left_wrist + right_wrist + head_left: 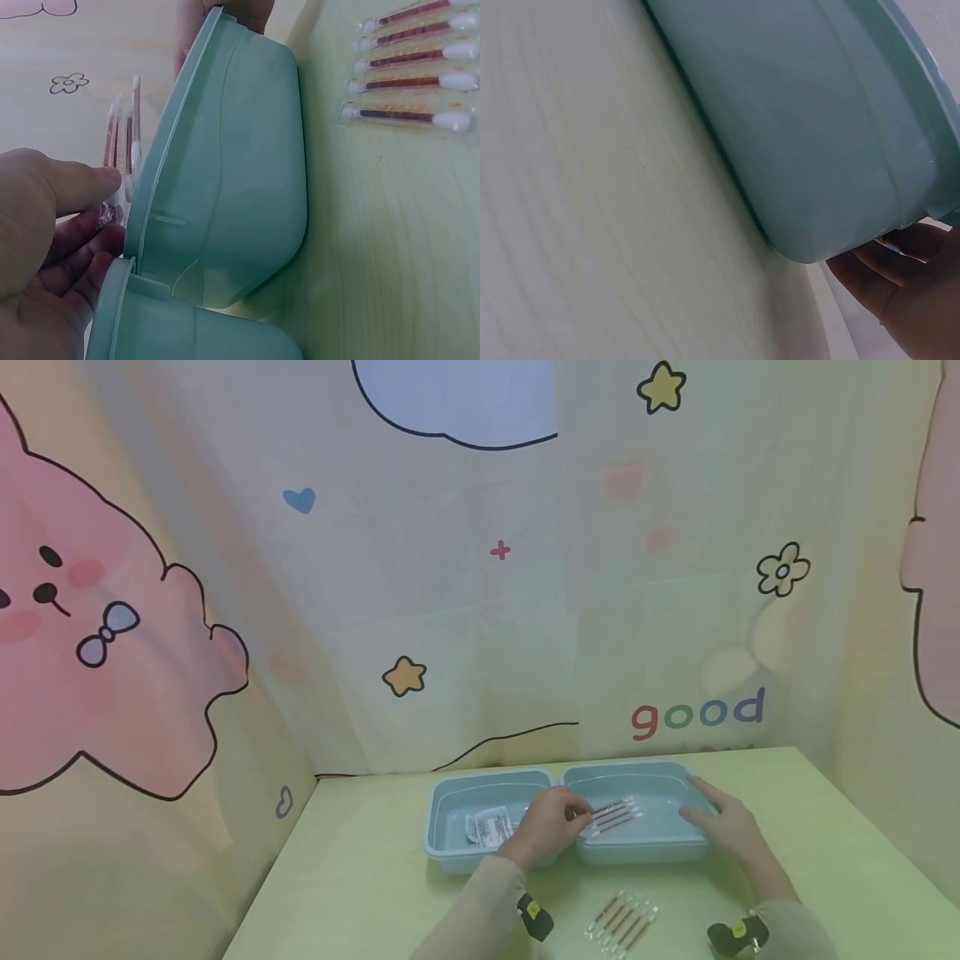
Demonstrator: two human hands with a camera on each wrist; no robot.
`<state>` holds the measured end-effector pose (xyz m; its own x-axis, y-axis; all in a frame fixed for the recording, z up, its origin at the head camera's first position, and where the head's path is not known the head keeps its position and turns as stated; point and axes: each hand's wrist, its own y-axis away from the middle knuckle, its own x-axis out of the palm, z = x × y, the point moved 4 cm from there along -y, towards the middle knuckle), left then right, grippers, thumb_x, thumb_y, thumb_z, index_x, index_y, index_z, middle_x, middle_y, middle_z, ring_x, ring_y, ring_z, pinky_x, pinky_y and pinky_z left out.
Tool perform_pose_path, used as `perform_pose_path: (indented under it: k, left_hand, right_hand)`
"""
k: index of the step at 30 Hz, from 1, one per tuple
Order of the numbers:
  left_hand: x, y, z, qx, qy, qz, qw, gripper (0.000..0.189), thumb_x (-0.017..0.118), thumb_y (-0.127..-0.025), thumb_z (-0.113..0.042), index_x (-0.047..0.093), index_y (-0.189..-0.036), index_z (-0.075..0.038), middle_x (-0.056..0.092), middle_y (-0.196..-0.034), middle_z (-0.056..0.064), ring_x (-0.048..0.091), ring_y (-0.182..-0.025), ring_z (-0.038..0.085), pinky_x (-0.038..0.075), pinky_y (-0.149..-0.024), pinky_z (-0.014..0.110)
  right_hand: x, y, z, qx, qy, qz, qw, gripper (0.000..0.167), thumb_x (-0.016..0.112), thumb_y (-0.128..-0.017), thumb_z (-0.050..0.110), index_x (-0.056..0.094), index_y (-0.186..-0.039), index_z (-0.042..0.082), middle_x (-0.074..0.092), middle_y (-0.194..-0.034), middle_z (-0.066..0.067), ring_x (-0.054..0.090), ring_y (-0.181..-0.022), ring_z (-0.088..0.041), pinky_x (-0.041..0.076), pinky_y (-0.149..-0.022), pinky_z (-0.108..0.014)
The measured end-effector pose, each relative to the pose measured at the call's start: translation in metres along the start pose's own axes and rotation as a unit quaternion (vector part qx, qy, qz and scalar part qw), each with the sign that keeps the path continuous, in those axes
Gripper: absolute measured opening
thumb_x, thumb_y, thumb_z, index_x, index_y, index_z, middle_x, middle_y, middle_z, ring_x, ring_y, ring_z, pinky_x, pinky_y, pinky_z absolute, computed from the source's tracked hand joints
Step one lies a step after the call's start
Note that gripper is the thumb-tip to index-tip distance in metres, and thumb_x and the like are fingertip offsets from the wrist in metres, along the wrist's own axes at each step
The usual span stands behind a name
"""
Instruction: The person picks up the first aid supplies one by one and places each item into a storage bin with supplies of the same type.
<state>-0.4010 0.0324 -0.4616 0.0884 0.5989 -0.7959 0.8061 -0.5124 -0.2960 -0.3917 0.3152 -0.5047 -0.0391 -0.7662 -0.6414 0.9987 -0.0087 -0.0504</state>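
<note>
My left hand (546, 822) pinches the end of a strip of wrapped cotton swabs (617, 815) with brown sticks, between thumb and fingers. The strip reaches over the inside of the right light-blue plastic basin (641, 853). In the left wrist view, the swabs (135, 142) stand out past the thumb, beside the basin's rim. My right hand (731, 831) grips the right end of that same basin, thumb over the rim. Seen from the right wrist, its fingers (866, 281) lie against the outer end wall.
A second light-blue basin (450, 862) stands close on the left, holding small white printed packets (492, 828). On the table (337, 877), in front of the right basin, lies another strip of wrapped swabs (622, 924). A printed curtain (480, 635) hangs behind.
</note>
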Motion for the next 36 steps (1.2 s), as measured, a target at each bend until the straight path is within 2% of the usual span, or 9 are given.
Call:
perform_pose_path:
  k: [14,36]
  left_hand:
    - [0.0011,-0.0010,-0.0004,-0.001,-0.004,-0.005,1.0000,0.016,0.067,-0.092,-0.018,0.076,-0.102,-0.009,0.071,-0.095,-0.005,0.058,-0.076,-0.004,0.048,-0.064,0.010]
    - [-0.0041,0.0019,-0.0048,0.017,0.005,-0.006,0.9998,0.015,0.067,-0.091,-0.017,0.076,-0.101,-0.010,0.070,-0.094,-0.003,0.057,-0.076,-0.003,0.047,-0.064,0.010]
  right_hand:
    - [0.0024,-0.0021,-0.0021,0.001,0.000,0.000,1.0000,0.077,0.057,-0.095,0.043,0.024,-0.154,0.006,0.021,-0.154,-0.034,0.019,-0.137,-0.060,0.021,-0.105,-0.074]
    - [0.0025,-0.0032,-0.0025,0.006,0.015,0.000,0.9999,0.077,0.056,-0.095,0.044,0.023,-0.154,0.006,0.021,-0.153,-0.034,0.019,-0.136,-0.060,0.022,-0.104,-0.074]
